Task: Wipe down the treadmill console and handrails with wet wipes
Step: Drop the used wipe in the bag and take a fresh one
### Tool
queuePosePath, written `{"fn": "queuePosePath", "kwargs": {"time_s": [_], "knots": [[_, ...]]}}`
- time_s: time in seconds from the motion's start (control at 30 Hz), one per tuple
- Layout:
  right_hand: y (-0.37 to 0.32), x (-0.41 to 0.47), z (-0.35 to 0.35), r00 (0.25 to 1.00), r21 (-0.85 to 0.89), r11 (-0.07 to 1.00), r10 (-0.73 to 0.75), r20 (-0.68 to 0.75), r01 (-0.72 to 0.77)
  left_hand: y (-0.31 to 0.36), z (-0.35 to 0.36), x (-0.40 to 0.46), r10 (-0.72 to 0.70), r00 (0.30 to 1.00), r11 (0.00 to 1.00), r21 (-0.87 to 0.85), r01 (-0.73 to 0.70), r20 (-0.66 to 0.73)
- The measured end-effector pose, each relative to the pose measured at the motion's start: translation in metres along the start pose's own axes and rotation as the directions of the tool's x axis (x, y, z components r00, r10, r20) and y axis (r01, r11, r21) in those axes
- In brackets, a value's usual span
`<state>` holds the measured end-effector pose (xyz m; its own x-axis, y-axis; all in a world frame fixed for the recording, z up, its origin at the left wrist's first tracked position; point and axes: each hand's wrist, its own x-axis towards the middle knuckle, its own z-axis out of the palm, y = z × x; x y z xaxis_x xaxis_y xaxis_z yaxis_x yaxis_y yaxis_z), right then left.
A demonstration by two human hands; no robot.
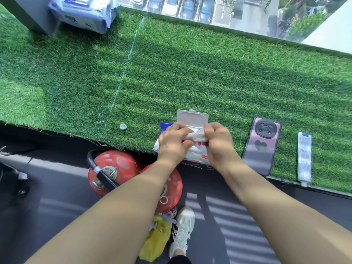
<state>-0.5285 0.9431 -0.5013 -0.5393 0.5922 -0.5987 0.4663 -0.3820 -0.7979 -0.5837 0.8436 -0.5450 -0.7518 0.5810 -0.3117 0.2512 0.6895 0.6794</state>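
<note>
Closest to us at the bottom of the frame, our two forearms reach up toward centre, with a white sneaker and a yellow rag on the dark floor between them. Our left hand and right hand both pinch a crumpled wet wipe, fingers curled round it, right over the wipes pack. The pack sits at the near edge of the green turf ledge, its lid flipped up. Lower right, a phone and a tube lie along the same edge, well apart from the pack. Two red extinguishers stand just below the edge. The upper turf is mostly open, with another pack upper left.
</note>
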Motion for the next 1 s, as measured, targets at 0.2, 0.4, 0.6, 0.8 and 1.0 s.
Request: {"fn": "queuePosePath", "kwargs": {"time_s": [0.2, 0.4, 0.6, 0.8, 1.0], "knots": [[0.002, 0.010, -0.011, 0.993, -0.135, 0.991, 0.009, -0.117, -0.025, 0.005, 0.001, -0.005, 0.021, 0.997, 0.982, -0.189, -0.006, 0.077], [0.002, 0.000, 0.005, 0.997, -0.223, 0.972, -0.075, 0.024, 0.078, 0.004, 0.000, -0.005, 0.033, 0.999, 0.992, -0.125, -0.028, 0.036], [-0.008, -0.008, 0.001, 1.000, 0.183, 0.983, 0.002, 0.003, -0.002, -0.001, 0.000, -0.005, -0.015, 1.000, 0.997, -0.077, 0.015, 0.000], [-0.014, -0.005, -0.006, 0.990, 0.493, 0.864, 0.135, -0.027, -0.104, 0.007, 0.004, -0.001, -0.113, 0.993, 0.992, 0.047, 0.115, -0.037], [0.000, -0.002, -0.012, 0.995, -0.232, 0.971, -0.032, 0.090, 0.052, 0.017, 0.011, -0.004, -0.121, 0.990, 0.991, 0.048, 0.125, -0.077]]}}
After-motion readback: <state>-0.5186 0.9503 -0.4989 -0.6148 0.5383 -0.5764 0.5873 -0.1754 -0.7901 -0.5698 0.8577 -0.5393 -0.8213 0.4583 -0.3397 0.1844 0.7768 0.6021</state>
